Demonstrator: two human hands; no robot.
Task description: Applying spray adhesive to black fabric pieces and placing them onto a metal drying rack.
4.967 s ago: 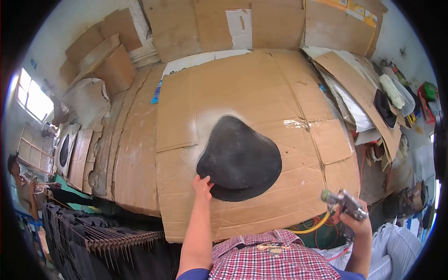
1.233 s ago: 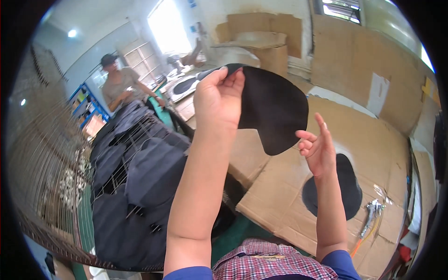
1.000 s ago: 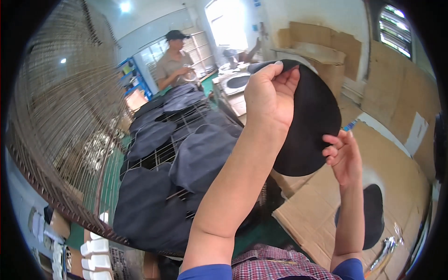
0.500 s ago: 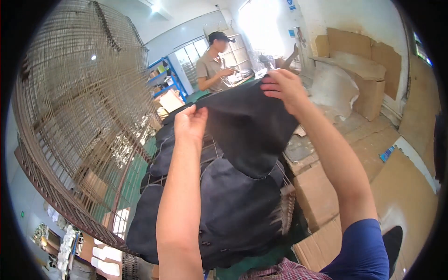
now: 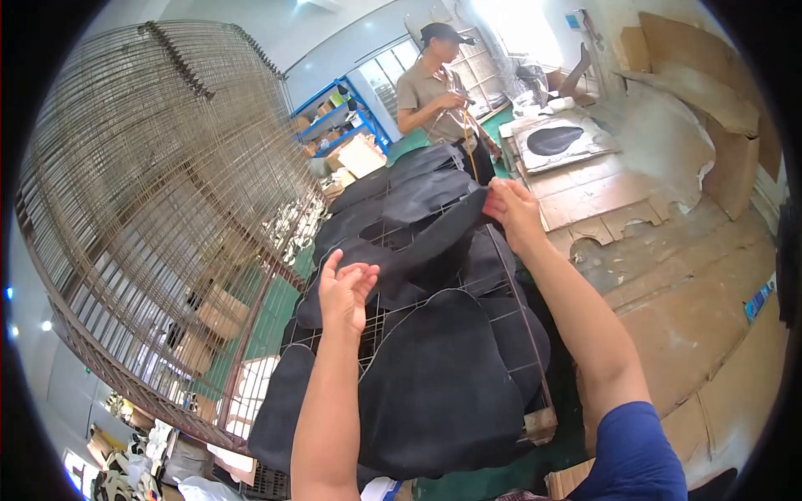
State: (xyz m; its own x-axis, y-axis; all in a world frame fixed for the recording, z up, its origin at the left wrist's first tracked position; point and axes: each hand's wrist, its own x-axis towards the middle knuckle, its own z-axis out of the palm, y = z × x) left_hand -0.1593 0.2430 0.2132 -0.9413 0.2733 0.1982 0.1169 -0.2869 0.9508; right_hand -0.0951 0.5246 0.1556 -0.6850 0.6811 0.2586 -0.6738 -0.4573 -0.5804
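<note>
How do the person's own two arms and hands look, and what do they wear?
Both forearms are bare, and the left hand and right hand wear no gloves, rings or watch that I can see. A short dark blue sleeve covers the right upper arm. The left sleeve is out of view.
</note>
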